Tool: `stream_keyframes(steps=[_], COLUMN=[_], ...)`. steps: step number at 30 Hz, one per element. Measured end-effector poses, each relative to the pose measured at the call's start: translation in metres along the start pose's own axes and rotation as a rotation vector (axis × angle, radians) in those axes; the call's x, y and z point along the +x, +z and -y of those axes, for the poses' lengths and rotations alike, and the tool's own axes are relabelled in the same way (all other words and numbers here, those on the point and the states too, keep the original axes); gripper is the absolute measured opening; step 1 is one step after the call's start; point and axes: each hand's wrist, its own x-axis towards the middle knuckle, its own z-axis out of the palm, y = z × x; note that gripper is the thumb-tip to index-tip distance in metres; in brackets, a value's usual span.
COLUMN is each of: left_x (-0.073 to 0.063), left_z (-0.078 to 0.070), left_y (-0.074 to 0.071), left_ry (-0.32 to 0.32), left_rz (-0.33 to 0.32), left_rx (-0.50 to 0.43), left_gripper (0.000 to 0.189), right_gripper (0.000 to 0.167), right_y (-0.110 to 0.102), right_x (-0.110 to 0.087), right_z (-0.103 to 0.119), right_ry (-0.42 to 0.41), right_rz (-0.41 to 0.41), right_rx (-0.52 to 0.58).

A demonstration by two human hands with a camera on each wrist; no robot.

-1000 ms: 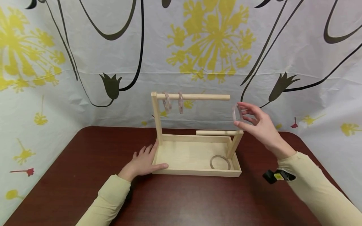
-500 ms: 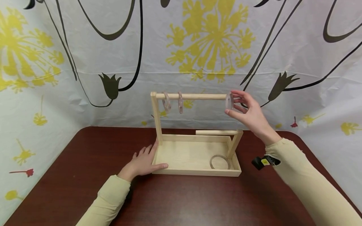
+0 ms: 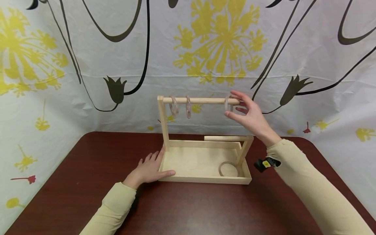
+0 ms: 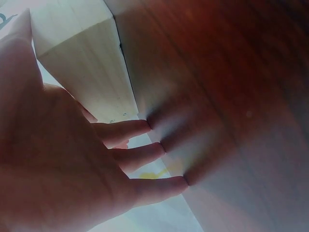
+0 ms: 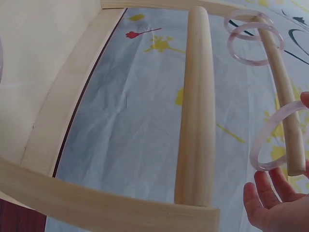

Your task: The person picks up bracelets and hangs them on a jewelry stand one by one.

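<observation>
My right hand [image 3: 248,115] pinches a pale pinkish translucent bangle [image 3: 226,105] between thumb and fingers. The bangle surrounds the free right end of the upper wooden rod [image 3: 205,101], as the right wrist view also shows, where the bangle [image 5: 263,140] encircles the rod near its tip. Two similar bangles, one [image 3: 174,107] and another [image 3: 188,107], hang toward the rod's left end. Spread over the left corner of the wooden tray [image 3: 194,179], my left hand [image 3: 149,169] lays its thumb along the front rim, and its fingertips [image 4: 176,183] touch the table.
One more bangle [image 3: 219,169] lies in the tray's right front corner, by the shorter post [image 3: 244,150]. That post carries a lower rod [image 3: 224,138] pointing left. Under the stand is a dark red-brown table [image 3: 191,209]; a patterned cloth [image 3: 141,49] hangs behind.
My right hand has moved left and up, bringing its bangle from beyond the upper rod's tip to around the rod. The left hand stays on the tray.
</observation>
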Motion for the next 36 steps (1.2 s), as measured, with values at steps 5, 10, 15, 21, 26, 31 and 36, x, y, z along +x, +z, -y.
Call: stream_keyframes(steps=[5, 10, 15, 21, 26, 31, 36], left_x=[0.0, 0.0, 0.0, 0.0, -0.001, 0.0, -0.001], left_z=[0.0, -0.001, -0.001, -0.002, -0.001, 0.0, 0.0], left_y=[0.0, 0.0, -0.001, -0.001, -0.001, 0.0, -0.001], left_ry=[0.001, 0.0, -0.002, -0.002, -0.001, 0.001, 0.002], left_rz=[-0.002, -0.001, -0.002, -0.001, 0.003, 0.002, 0.0], left_rx=[0.004, 0.005, 0.005, 0.001, -0.001, 0.001, 0.002], left_gripper=[0.107, 0.107, 0.107, 0.107, 0.106, 0.106, 0.106], right_gripper=[0.069, 0.067, 0.063, 0.061, 0.062, 0.062, 0.06], right_y=[0.003, 0.005, 0.003, 0.001, 0.001, 0.004, 0.006], right_x=[0.001, 0.001, 0.005, 0.008, 0.012, 0.016, 0.021], right_z=[-0.003, -0.004, -0.002, 0.0, 0.003, 0.006, 0.009], right_ry=[-0.01, -0.024, -0.053, -0.059, -0.096, -0.166, -0.271], right_rz=[0.018, 0.023, 0.033, 0.046, 0.067, 0.087, 0.1], right_rx=[-0.02, -0.043, -0.106, -0.212, -0.274, -0.339, -0.411])
